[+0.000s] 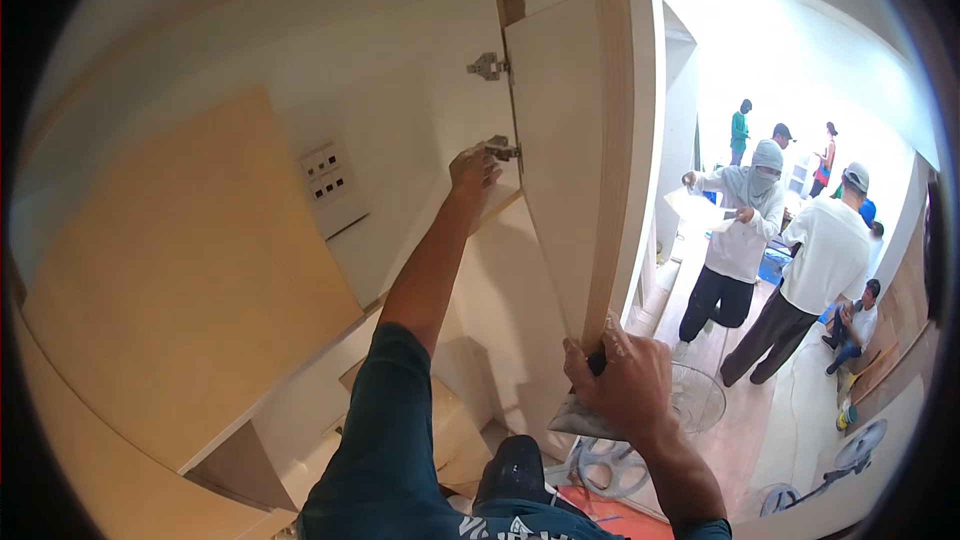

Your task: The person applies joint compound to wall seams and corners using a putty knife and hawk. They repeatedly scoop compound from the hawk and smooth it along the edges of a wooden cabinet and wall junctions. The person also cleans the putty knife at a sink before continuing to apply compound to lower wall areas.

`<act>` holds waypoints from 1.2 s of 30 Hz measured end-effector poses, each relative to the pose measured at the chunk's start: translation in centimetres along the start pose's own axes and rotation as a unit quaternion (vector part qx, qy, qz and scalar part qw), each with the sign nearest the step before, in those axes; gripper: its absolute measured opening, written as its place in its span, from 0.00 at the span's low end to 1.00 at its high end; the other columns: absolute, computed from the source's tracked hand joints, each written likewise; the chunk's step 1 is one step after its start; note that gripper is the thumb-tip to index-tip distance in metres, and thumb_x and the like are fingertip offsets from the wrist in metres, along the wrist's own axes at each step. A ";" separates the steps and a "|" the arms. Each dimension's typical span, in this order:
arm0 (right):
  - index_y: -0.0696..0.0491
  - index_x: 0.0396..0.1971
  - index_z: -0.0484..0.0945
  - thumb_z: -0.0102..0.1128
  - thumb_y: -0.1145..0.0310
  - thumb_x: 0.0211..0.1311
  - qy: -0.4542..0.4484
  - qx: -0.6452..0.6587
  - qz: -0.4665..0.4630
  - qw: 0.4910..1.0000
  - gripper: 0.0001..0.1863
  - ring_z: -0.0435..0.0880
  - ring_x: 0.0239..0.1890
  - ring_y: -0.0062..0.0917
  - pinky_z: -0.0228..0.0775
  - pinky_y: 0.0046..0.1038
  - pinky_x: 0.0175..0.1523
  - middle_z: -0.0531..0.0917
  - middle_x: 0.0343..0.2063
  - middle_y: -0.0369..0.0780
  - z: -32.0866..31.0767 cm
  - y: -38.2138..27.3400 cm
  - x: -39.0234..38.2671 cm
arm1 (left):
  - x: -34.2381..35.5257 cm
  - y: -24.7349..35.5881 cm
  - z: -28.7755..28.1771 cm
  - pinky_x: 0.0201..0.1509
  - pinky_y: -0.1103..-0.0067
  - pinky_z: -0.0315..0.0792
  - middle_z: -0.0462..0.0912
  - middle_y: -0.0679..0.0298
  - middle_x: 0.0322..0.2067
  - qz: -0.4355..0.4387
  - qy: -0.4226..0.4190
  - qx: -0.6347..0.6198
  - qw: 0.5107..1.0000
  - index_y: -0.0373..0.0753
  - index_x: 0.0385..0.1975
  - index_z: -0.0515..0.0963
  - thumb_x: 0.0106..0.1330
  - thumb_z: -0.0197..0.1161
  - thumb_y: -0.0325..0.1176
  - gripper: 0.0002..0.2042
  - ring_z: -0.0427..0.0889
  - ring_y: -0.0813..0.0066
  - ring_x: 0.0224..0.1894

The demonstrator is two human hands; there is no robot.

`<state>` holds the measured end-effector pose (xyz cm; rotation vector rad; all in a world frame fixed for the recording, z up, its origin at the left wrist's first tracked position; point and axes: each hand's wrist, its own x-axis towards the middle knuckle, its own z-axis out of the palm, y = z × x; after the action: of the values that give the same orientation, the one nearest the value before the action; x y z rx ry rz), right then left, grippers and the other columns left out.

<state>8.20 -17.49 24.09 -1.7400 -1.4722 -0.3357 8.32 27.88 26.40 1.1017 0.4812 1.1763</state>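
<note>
A pale cabinet door (pixel 553 110) hangs open on two metal hinges, the upper one (pixel 487 66) and the lower one (pixel 505 148), inside a white-lined cabinet. My left hand (pixel 474 175) reaches up to the lower hinge, fingers curled against it. My right hand (pixel 625 380) is closed round the bottom corner of the door's edge, with white smudges on the fingers. A grey flat piece (pixel 575 418) shows beneath it; I cannot make out what it is. Inside the cabinet are a switch panel (pixel 323 180) and a tan board (pixel 190 270).
To the right, several people stand or sit in a bright corridor, including a hooded person (pixel 740 230) holding a sheet and a white-shirted person (pixel 825 255). Below my right arm are a fan (pixel 700 400) and a red surface (pixel 630 500); another fan (pixel 855 450) is at lower right.
</note>
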 end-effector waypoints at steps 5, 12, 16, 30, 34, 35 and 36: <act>0.56 0.33 0.78 0.62 0.58 0.55 -0.002 -0.012 0.024 1.000 0.16 0.81 0.15 0.34 0.72 0.34 0.24 0.80 0.13 0.40 0.1 -0.2 0.5 | -0.1 0.7 1.6 0.30 0.83 0.81 0.81 0.64 0.31 0.063 0.009 0.071 0.995 0.39 0.39 0.76 0.65 0.64 0.37 0.10 0.81 0.79 0.29; 0.57 0.30 0.77 0.61 0.59 0.57 -0.027 -0.031 0.017 0.999 0.14 0.79 0.12 0.34 0.71 0.34 0.22 0.79 0.10 0.39 1.1 -0.9 0.4 | 1.9 0.9 -0.2 0.38 0.80 0.83 0.81 0.63 0.33 -0.029 -0.087 0.038 0.995 0.37 0.35 0.76 0.66 0.63 0.38 0.10 0.81 0.77 0.31; 0.56 0.28 0.76 0.61 0.60 0.56 -0.017 -0.046 -0.002 0.999 0.13 0.79 0.12 0.33 0.70 0.34 0.22 0.79 0.10 0.39 1.6 -0.2 0.3 | 3.0 0.4 -0.2 0.41 0.80 0.84 0.81 0.63 0.32 -0.040 -0.158 -0.002 0.987 0.37 0.35 0.75 0.68 0.60 0.37 0.09 0.82 0.76 0.32; 0.56 0.31 0.75 0.60 0.62 0.56 0.001 -0.010 -0.039 0.999 0.12 0.79 0.12 0.30 0.71 0.31 0.20 0.78 0.10 0.38 2.1 0.0 1.3 | 4.6 6.8 2.8 0.32 0.79 0.76 0.80 0.61 0.32 0.384 0.141 0.192 0.892 0.33 0.38 0.77 0.65 0.62 0.42 0.16 0.79 0.71 0.31; 0.56 0.32 0.74 0.61 0.62 0.55 -0.006 -0.009 -0.032 0.999 0.13 0.79 0.11 0.30 0.71 0.31 0.20 0.79 0.10 0.38 1.6 0.6 1.4 | 4.0 10.7 7.7 0.35 0.78 0.75 0.78 0.64 0.37 0.174 0.000 0.035 0.984 0.36 0.40 0.76 0.66 0.62 0.37 0.12 0.77 0.74 0.34; 0.56 0.32 0.74 0.61 0.62 0.55 -0.010 -0.005 -0.032 0.999 0.13 0.79 0.11 0.30 0.71 0.31 0.20 0.79 0.10 0.38 1.6 0.7 1.5 | 4.5 10.8 7.5 0.37 0.77 0.75 0.78 0.65 0.39 0.140 -0.002 0.034 0.990 0.37 0.41 0.76 0.66 0.62 0.36 0.10 0.77 0.75 0.36; 0.56 0.31 0.74 0.61 0.62 0.55 -0.014 -0.001 -0.032 0.999 0.13 0.79 0.11 0.30 0.71 0.31 0.20 0.79 0.10 0.38 1.7 0.8 1.5 | 4.9 10.4 7.0 0.34 0.79 0.75 0.78 0.65 0.37 0.123 -0.018 -0.005 0.992 0.36 0.40 0.76 0.67 0.61 0.34 0.09 0.77 0.75 0.34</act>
<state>8.89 -15.23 23.69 -1.7084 -1.5506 -0.3471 10.59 29.09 39.63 1.1960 0.3181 1.3686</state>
